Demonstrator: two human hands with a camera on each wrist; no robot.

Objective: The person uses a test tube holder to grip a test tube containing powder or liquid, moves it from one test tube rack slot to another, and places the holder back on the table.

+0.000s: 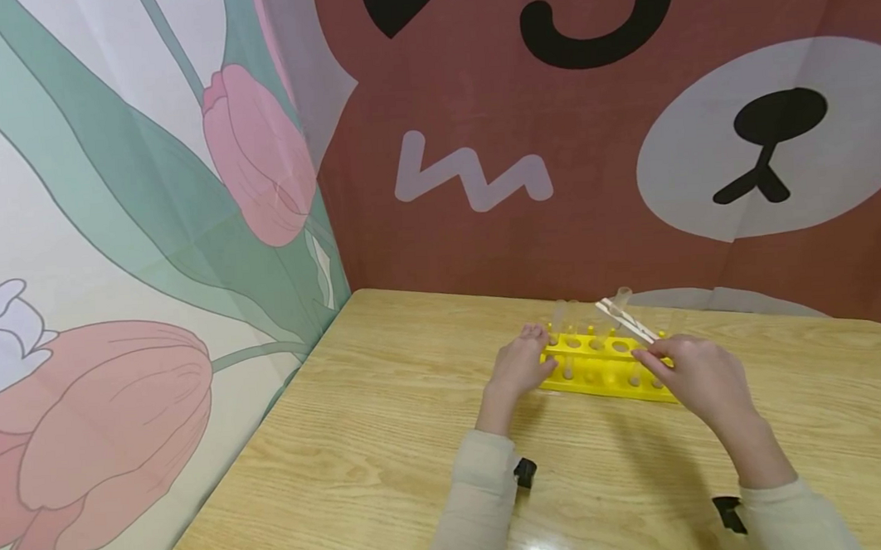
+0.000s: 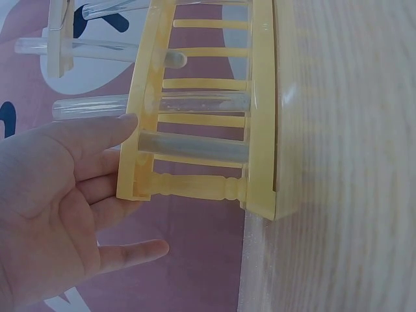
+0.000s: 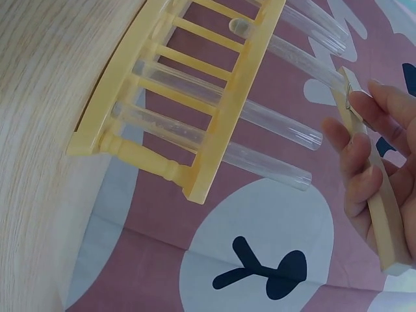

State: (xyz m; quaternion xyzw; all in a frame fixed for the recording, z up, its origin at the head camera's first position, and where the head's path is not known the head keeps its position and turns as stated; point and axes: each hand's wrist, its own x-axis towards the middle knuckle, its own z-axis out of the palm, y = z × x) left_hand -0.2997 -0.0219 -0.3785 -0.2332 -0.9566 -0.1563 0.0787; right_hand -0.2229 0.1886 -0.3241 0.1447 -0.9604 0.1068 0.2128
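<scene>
A yellow test tube rack (image 1: 585,353) stands on the table with several clear test tubes in it. At its left end, my left hand (image 1: 518,364) grips the upper plate, the little finger held out apart. My right hand (image 1: 707,377) holds a wooden test tube clamp (image 3: 383,214) over the rack's right part. The clamp's far end is around a test tube (image 3: 305,62) near its mouth. This tube passes through the upper plate, its rounded bottom above the lower plate. Other tubes (image 3: 279,123) stand in the rack's right end, and one tube (image 2: 201,148) is near my left fingers.
The rack stands toward the back of the wood-grain table (image 1: 360,445). Behind it hangs a brown cloth (image 1: 484,248) with a bear face. On the left is a flower-print cloth (image 1: 147,240). Black pieces (image 1: 526,472) sit at both wrists.
</scene>
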